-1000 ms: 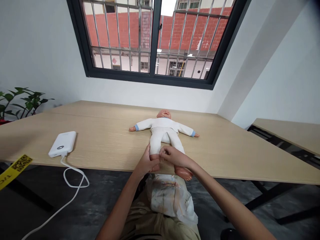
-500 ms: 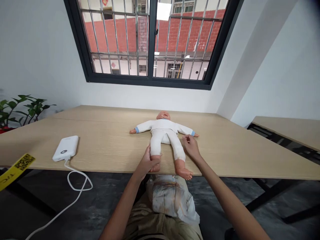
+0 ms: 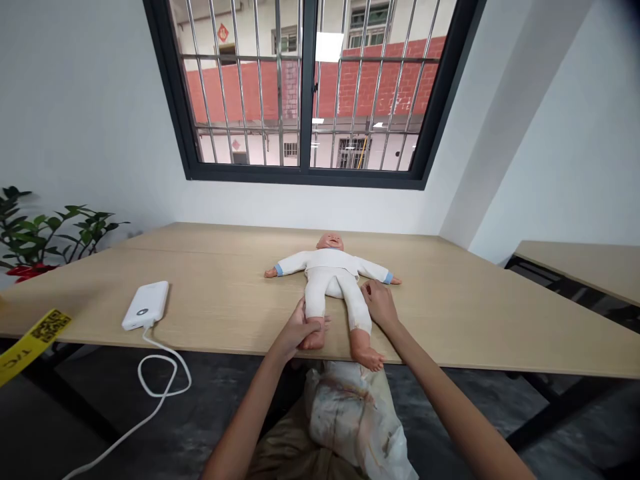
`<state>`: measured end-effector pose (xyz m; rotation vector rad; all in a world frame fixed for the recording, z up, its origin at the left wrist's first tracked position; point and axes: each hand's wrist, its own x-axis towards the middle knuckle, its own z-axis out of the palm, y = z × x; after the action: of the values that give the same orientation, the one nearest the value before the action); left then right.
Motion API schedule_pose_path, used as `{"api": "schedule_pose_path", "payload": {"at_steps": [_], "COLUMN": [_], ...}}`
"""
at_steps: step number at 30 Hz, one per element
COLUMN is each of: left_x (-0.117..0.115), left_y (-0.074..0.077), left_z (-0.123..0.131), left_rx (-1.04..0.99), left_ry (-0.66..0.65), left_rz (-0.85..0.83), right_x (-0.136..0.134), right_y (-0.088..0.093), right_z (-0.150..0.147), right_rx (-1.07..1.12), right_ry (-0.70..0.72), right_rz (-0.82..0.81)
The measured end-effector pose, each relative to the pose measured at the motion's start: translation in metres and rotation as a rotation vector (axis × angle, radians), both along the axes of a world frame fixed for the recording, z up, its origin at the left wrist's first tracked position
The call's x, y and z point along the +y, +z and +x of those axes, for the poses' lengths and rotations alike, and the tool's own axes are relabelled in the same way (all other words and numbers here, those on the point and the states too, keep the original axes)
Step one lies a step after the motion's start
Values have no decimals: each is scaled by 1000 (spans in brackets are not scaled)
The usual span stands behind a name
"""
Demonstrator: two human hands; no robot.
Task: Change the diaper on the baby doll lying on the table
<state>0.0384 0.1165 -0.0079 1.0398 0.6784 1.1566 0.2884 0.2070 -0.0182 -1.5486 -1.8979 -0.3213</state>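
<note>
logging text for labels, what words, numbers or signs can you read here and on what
Yellow strip, left edge: a QR code and black letters, perhaps "TAC", too blurred to be sure.
Red diamond sign outside the window: mark too small to read.
White power bank and baby doll: no readable text.

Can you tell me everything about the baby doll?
The doll lies face up on the wooden table, arms spread, head toward the window. It wears a white suit with blue cuffs; its head, hands and bare feet look like plastic. The left hand wraps one foot; the right hand touches the other leg, whose foot pokes past the table's edge.
</note>
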Motion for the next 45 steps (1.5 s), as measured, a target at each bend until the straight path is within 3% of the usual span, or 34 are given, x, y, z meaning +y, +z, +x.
{"api": "schedule_pose_path", "payload": {"at_steps": [13, 24, 45], "left_x": [-1, 7, 3], "left_y": [0, -5, -3], "left_z": [-3, -8, -8], "left_rx": [-23, -31, -79], "left_ry": [-22, -101, -60], "left_rz": [2, 27, -27], "right_x": [-5, 0, 0], "right_y": [-3, 5, -1], "right_z": [0, -11, -9], "right_rx": [149, 26, 63], "right_ry": [54, 6, 14], "right_rz": [-15, -66, -57]}}
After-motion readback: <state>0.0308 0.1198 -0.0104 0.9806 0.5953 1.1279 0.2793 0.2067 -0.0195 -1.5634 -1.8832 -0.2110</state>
